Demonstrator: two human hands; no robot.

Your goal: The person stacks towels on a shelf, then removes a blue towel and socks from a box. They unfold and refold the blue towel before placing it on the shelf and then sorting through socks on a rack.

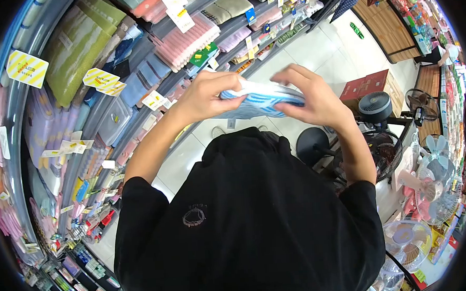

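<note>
Head view: the left hand is clenched on the left end of a flat blue-and-white striped packet, fingers curled over its top edge. The right hand grasps the right end, fingers spread across its upper face. The packet sits level between both hands, in front of the chest above the black shirt. Both forearms are raised, elbows bent outward. Shelving with folded textiles stands left; fans stand right on the pale tiled floor.
</note>
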